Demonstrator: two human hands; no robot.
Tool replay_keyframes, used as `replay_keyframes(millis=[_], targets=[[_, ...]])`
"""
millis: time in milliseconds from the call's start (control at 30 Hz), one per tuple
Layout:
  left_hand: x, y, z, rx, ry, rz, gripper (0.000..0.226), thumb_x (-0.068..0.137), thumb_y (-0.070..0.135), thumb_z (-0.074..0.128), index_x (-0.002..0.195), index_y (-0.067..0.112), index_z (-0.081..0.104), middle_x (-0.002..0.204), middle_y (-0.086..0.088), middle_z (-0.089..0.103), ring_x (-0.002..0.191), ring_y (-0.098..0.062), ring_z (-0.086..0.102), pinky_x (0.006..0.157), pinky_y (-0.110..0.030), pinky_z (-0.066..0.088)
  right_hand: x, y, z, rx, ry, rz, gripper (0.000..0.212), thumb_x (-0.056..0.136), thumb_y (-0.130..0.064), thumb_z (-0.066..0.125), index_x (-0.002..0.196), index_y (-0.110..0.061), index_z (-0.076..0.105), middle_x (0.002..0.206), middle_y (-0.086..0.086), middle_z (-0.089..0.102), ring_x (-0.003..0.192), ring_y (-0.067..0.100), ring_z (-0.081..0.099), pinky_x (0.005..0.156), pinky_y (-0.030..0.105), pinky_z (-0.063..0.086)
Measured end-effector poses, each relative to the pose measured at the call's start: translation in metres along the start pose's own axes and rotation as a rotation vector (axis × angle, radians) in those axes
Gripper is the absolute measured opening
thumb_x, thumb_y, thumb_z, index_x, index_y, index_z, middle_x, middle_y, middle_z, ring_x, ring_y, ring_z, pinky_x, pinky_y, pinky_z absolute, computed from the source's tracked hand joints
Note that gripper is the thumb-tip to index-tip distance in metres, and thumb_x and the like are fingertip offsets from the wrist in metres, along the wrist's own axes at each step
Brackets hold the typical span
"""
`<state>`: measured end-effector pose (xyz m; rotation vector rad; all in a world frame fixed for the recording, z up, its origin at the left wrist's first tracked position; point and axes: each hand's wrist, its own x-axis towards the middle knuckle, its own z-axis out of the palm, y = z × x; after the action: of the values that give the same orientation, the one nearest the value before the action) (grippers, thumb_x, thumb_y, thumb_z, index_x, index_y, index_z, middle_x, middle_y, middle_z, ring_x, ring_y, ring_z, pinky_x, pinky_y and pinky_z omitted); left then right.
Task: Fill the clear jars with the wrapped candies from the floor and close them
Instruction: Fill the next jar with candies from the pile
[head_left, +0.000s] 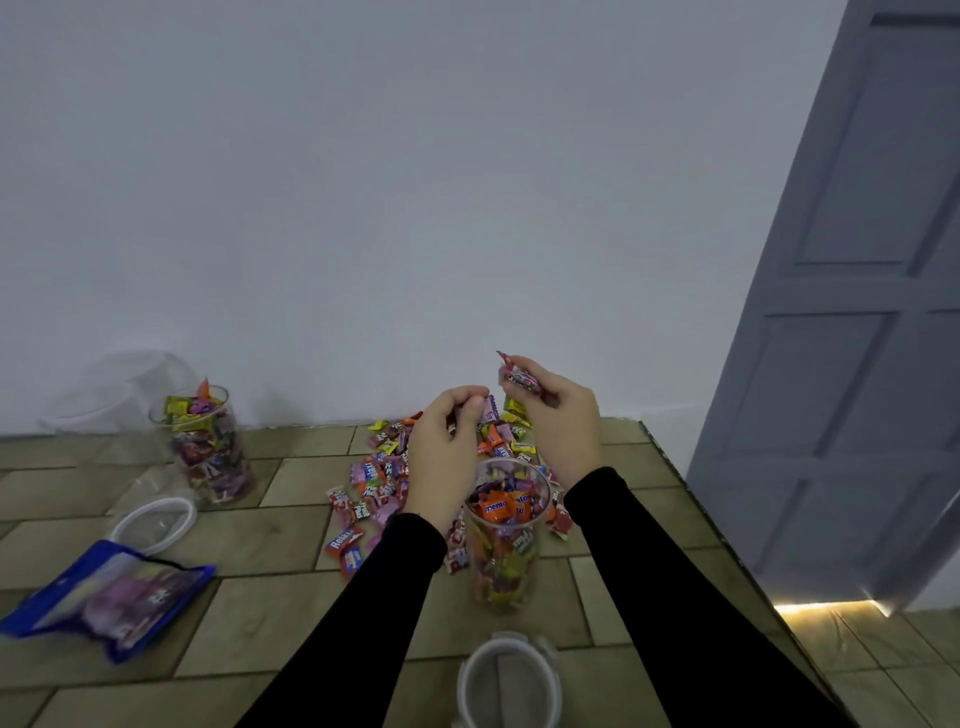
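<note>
We are in the filling step: the near jar (506, 535) stands upright and open on the tiled floor (260, 613), between our two forearms, and it appears about full, its candies reaching close to the rim. The loose candy pile (395, 467) lies on the floor just behind this jar, running toward the floor's far edge at the wall. Our left hand (444, 447) hovers above the pile with its fingers curled around what looks like a purple-wrapped candy; the hold is partly hidden, so we judge it as a grip rather than confirm it. Our right hand (553, 410) is raised above and behind the jar mouth, pinching a pink-wrapped candy (519, 378). The next move calls for bringing both hands over the jar mouth and releasing; the narrow opening and the high fill level mean pieces could spill over the rim. Closing comes after that: a grey-rimmed lid (509, 686) lies at the floor's near edge. At the far left a second jar (210, 449) stands open and heaped, with a white lid ring (155, 524) in front of it and a blue candy bag (109, 592) nearer us. Nothing blocks the path to the jar.
</note>
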<state>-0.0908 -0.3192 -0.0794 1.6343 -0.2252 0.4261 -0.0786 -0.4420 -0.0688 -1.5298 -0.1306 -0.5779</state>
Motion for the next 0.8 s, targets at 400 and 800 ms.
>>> replay_keyframes(millis=[400,800], targets=[[-0.034,-0.005,0.000,-0.031,0.019,0.028,0.017,0.100,0.015,0.048,0.103,0.020,0.064,0.097,0.009,0.064,0.084,0.004,0.056,0.074,-0.010,0.043,-0.036,0.004,0.009,0.174,0.158,0.059,0.025,0.088,-0.009,0.066,0.111,-0.015,0.072,0.102,-0.002,0.074,0.103,0.008,0.067,0.091,0.022,0.052],[-0.040,-0.007,0.002,-0.126,0.008,-0.015,0.005,0.093,0.019,0.063,0.097,0.019,0.063,0.087,-0.002,0.065,0.076,-0.009,0.063,0.070,-0.025,0.053,-0.036,0.009,0.010,0.156,0.169,0.087,0.023,0.088,-0.012,0.068,0.110,-0.017,0.072,0.100,-0.005,0.074,0.102,0.008,0.067,0.092,0.028,0.052]])
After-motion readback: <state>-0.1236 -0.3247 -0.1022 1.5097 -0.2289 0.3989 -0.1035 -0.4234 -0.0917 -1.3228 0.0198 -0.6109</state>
